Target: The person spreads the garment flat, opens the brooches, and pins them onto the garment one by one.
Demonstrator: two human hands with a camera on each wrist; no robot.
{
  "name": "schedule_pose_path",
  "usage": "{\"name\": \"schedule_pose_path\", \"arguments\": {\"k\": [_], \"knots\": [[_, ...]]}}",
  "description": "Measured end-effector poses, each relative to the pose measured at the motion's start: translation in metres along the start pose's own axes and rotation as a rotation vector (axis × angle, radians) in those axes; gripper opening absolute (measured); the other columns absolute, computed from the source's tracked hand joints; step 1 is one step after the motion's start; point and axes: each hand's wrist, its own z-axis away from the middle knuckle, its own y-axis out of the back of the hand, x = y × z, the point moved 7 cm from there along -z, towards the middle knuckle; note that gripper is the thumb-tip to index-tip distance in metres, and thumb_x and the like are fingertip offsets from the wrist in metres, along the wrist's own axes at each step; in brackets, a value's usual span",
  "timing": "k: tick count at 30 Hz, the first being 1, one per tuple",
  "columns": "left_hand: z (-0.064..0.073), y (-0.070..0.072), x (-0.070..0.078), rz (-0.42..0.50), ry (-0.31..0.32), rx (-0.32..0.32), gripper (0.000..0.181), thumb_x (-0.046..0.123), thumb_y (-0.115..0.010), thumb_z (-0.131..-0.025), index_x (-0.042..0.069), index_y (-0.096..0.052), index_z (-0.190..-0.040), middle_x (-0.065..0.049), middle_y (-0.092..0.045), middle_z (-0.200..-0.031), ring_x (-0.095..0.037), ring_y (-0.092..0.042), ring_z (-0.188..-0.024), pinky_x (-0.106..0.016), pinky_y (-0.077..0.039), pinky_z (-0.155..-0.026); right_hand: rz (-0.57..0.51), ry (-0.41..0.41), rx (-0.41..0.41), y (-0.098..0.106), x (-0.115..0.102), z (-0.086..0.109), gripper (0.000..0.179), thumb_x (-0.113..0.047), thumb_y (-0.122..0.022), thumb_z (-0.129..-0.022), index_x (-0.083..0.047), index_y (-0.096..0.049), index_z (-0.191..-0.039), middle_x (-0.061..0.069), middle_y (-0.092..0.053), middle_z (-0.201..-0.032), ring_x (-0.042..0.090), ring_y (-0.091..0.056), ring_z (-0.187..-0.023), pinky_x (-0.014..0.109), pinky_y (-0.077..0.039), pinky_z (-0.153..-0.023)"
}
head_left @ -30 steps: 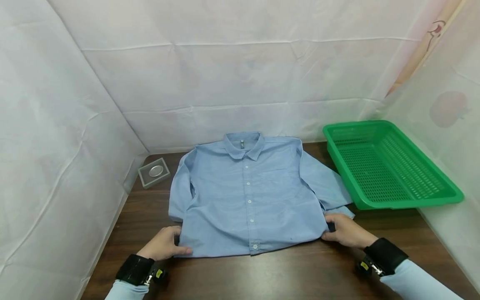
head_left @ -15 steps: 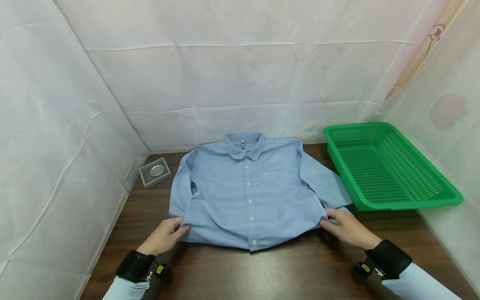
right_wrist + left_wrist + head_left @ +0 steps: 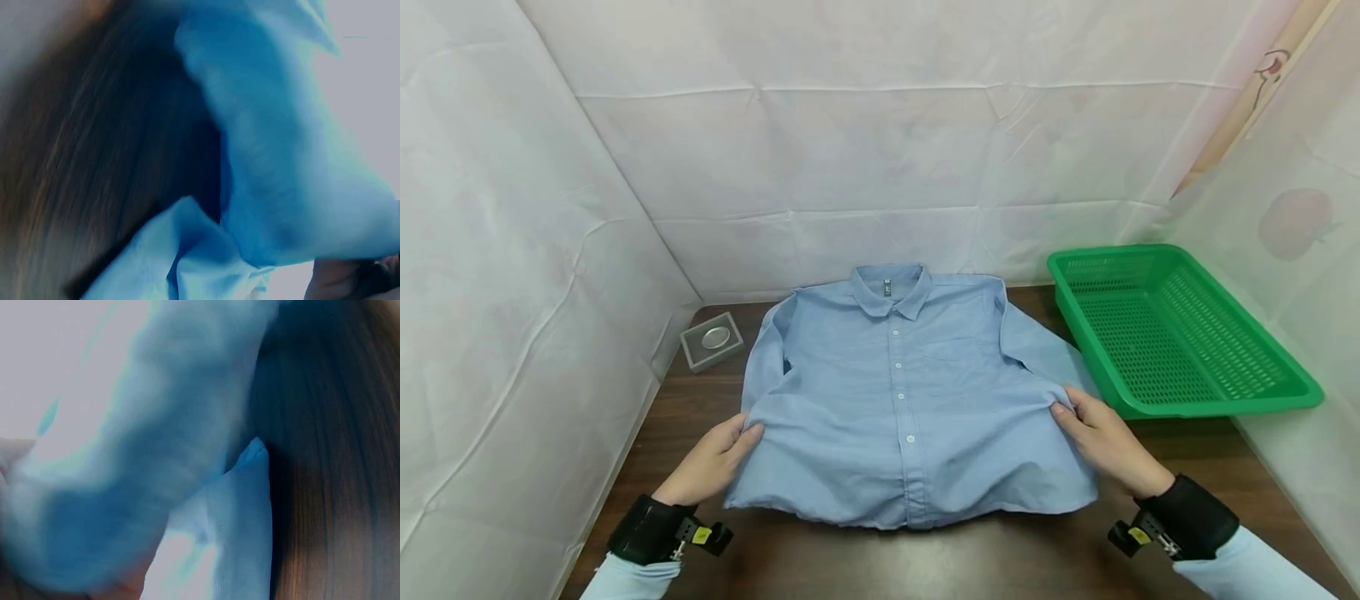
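Note:
A light blue button-up shirt [image 3: 850, 375] lies front side up on the dark wooden table [image 3: 955, 567], its collar toward the back wall. My left hand [image 3: 711, 458] pinches the shirt's left side edge between thumb and fingers. At the opposite side edge, my right hand [image 3: 1108, 437] pinches the cloth the same way. Between the hands the lower front is lifted, and its hem hangs toward me. Both wrist views are blurred; raised cloth [image 3: 187, 406] fills much of the left one, and cloth [image 3: 269, 137] covers most of the right one, with fingertips at its lower right corner.
A green plastic basket [image 3: 1101, 354] stands at the right, beside the shirt's sleeve. A small grey box with an oval silver piece [image 3: 712, 342] sits at the back left. White cloth walls [image 3: 880, 167] enclose the table at the back and both sides.
Both hands have risen and moved away from me, from the hem corners to higher on the side edges. The shirt's lower part has lifted off the table, its hem now spread wider.

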Motion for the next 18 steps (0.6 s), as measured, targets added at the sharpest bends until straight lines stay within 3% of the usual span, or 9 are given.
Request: {"name": "schedule_pose_path", "arguments": {"k": [3, 7, 12, 13, 15, 18], "knots": [[0.005, 0.002, 0.001, -0.013, 0.008, -0.023, 0.044, 0.031, -0.039, -0.105, 0.000, -0.045, -0.137, -0.013, -0.056, -0.128, -0.022, -0.053, -0.114, -0.046, -0.044, -0.094, -0.130, -0.092, -0.090, -0.004, 0.003, 0.004, 0.034, -0.029, -0.039, -0.105, -0.003, -0.048, -0.125, 0.014, -0.057, -0.112, 0.019, -0.056, -0.096, 0.026, -0.046, -0.076], [0.010, 0.001, 0.002, 0.008, -0.002, -0.086, 0.043, 0.027, -0.040, -0.105, 0.000, -0.043, -0.138, -0.012, -0.058, -0.124, -0.020, -0.054, -0.112, -0.039, -0.046, -0.093, -0.291, -0.203, -0.221, -0.011, 0.006, 0.011, 0.040, -0.031, -0.038, -0.105, 0.003, -0.040, -0.126, 0.020, -0.052, -0.108, 0.026, -0.058, -0.093, 0.032, -0.049, -0.073], [0.015, -0.014, -0.004, 0.008, 0.001, -0.237, 0.039, 0.020, -0.044, -0.104, -0.005, -0.044, -0.134, -0.014, -0.058, -0.123, -0.022, -0.054, -0.113, -0.038, -0.047, -0.091, -0.293, -0.215, -0.318, -0.019, 0.009, 0.019, 0.041, -0.027, -0.037, -0.106, 0.006, -0.037, -0.131, 0.022, -0.049, -0.121, 0.026, -0.054, -0.105, 0.029, -0.048, -0.080], [0.016, -0.018, -0.006, 0.004, 0.005, -0.274, 0.035, 0.017, -0.045, -0.103, -0.005, -0.047, -0.131, -0.013, -0.061, -0.116, -0.021, -0.058, -0.106, -0.037, -0.049, -0.087, -0.286, -0.212, -0.333, -0.021, 0.011, 0.020, 0.042, -0.026, -0.037, -0.106, 0.006, -0.037, -0.133, 0.022, -0.049, -0.123, 0.026, -0.053, -0.108, 0.029, -0.047, -0.081], [0.018, -0.028, -0.011, -0.013, 0.023, -0.339, 0.022, 0.011, -0.048, -0.100, -0.002, -0.055, -0.116, -0.003, -0.062, -0.087, -0.011, -0.060, -0.076, -0.028, -0.051, -0.066, -0.261, -0.210, -0.353, -0.025, 0.014, 0.022, 0.040, -0.023, -0.038, -0.106, 0.006, -0.040, -0.132, 0.020, -0.050, -0.125, 0.025, -0.052, -0.109, 0.029, -0.046, -0.082], [0.022, -0.041, -0.018, -0.013, 0.045, -0.399, 0.006, 0.006, -0.050, -0.095, 0.004, -0.056, -0.095, 0.006, -0.043, -0.059, -0.005, -0.040, -0.046, -0.021, -0.037, -0.044, -0.220, -0.211, -0.383, -0.034, 0.021, 0.026, 0.033, -0.021, -0.041, -0.105, 0.006, -0.047, -0.123, 0.018, -0.053, -0.117, 0.025, -0.051, -0.104, 0.029, -0.044, -0.079]]}}
